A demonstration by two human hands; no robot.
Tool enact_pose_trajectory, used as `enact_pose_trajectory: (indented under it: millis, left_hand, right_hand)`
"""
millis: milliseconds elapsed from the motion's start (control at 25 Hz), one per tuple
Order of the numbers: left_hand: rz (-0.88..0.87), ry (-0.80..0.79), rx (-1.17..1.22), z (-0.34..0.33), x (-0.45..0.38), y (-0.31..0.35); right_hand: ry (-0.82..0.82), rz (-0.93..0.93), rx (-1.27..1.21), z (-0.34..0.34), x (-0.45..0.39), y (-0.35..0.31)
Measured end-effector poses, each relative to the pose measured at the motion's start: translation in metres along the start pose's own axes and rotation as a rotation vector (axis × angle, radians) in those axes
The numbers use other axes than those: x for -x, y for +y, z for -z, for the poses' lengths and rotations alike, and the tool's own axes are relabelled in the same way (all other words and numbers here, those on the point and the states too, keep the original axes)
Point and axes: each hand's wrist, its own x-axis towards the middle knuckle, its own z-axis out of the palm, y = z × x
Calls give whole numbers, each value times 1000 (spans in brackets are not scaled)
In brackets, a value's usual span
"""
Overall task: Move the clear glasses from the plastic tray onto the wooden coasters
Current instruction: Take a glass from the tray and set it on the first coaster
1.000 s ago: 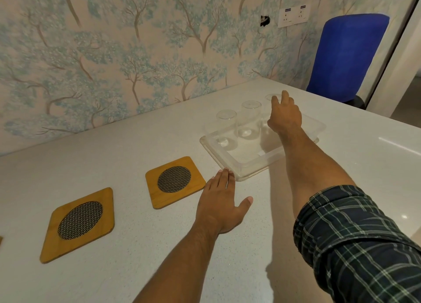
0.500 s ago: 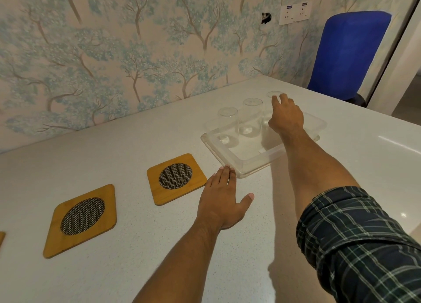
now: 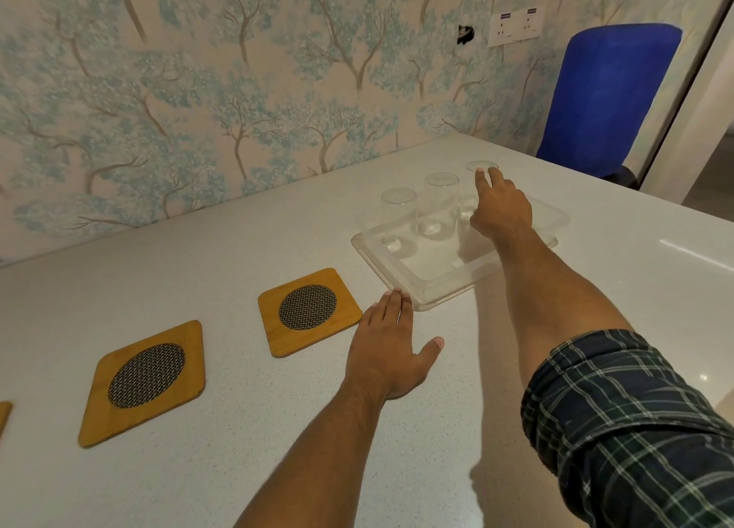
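Observation:
Three clear glasses stand in a row at the back of the clear plastic tray (image 3: 445, 289): the left glass (image 3: 398, 217), the middle glass (image 3: 441, 198) and the right glass (image 3: 472, 167). My right hand (image 3: 501, 211) lies against the near side of the right glass, index fingertip at its rim; the thumb is hidden, so a grip is not visible. My left hand (image 3: 391, 352) rests flat on the table, fingers apart, fingertips just short of the tray's near corner. Wooden coasters with dark mesh centres lie to the left: one (image 3: 310, 311) beside my left hand, another (image 3: 147, 380) farther left.
A sliver of a third coaster (image 3: 4, 416) shows at the left edge. The white table meets a tree-patterned wall at the back. A blue chair (image 3: 607, 98) stands beyond the far right corner.
The view has shifted slightly. My right hand has stayed at the right glass, its fingers settling by the rim. My left hand has kept its place on the table.

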Motion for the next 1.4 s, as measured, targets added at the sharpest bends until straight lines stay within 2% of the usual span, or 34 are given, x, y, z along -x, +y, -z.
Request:
enact_pose_trajectory:
  millis: [280, 360, 520, 680, 760, 880, 1000, 1200, 1400]
  left_hand:
    - [1, 5, 6, -1, 1, 0]
    - [2, 2, 9, -1, 0, -1]
    - [-3, 4, 11, -1, 0, -1]
    - [-2, 13, 8, -1, 1, 0]
    - [3, 8, 9, -1, 0, 0]
    - [20, 6, 39, 0, 1, 2]
    - [34, 16, 81, 2, 2, 3]
    - [50, 21, 144, 5, 7, 5]
    - [35, -14, 110, 7, 16, 5]
  right_hand:
    - [10, -13, -60, -1, 4, 4]
    - [98, 3, -92, 1, 6, 3]
    - [382, 103, -216, 13, 10, -15]
    - [513, 263, -312, 28, 16, -48]
    - [464, 293, -353, 32, 18, -67]
    - [271, 279, -386, 31, 20, -91]
    - [144, 220, -467, 25, 23, -106]
    - [-85, 125, -407, 10, 22, -117]
    - [-130, 78, -506, 2, 22, -119]
